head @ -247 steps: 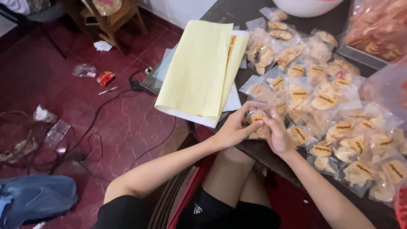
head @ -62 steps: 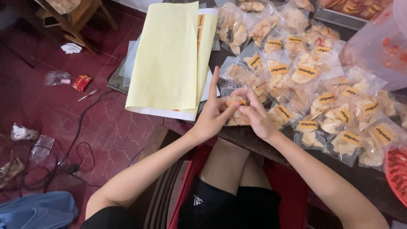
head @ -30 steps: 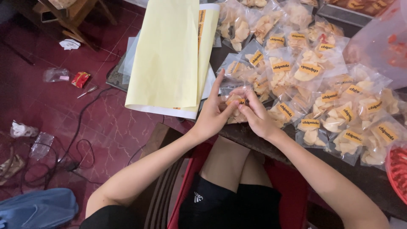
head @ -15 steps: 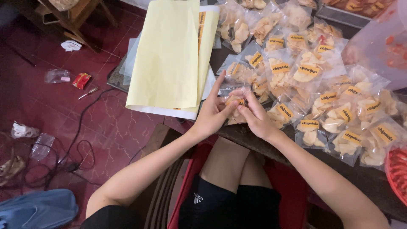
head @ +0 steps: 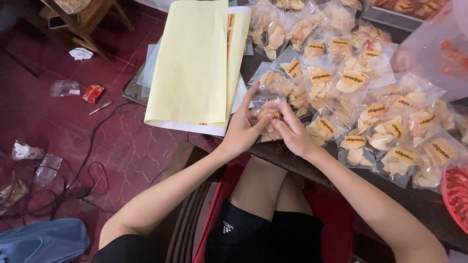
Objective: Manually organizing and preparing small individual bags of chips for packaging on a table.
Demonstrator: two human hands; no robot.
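Little has shifted since half a second ago: both hands stay together at the desk's near edge, only the view sits slightly differently. Left hand [head: 242, 130] and right hand [head: 292, 134] are closed around one small clear chip bag [head: 267, 116], fingertips pinching it, left forefinger pointing upward. So the work on this bag's label continues. Around them lie many filled chip bags [head: 370, 104] with orange stickers on the dark desk [head: 429, 207]. Yellow sticker sheets [head: 195, 63] lie left.

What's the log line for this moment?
left hand: holds chip bag | right hand: same bag | yellow sheets beside
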